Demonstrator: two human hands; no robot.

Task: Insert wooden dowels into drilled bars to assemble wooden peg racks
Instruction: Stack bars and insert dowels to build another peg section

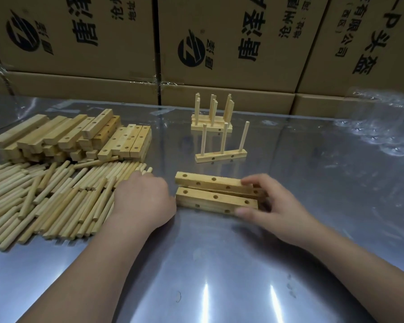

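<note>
Two drilled wooden bars lie side by side on the metal table, a far bar point(210, 183) and a near bar point(208, 201), holes facing up. My right hand point(273, 206) grips their right ends, thumb against the near bar's side and fingers over the far bar. My left hand point(142, 201) rests on the right edge of a large pile of loose dowels point(56, 199); its fingertips are bent down among the dowels and hidden. Behind the bars stands a finished rack point(219, 156) with three upright dowels.
A heap of drilled bars point(68, 136) lies at the back left, behind the dowels. A stack of finished racks point(211, 123) stands at the back centre. Clear plastic bags point(383, 127) lie at the right. Cardboard boxes point(219, 43) wall off the table's point(219, 264) far edge.
</note>
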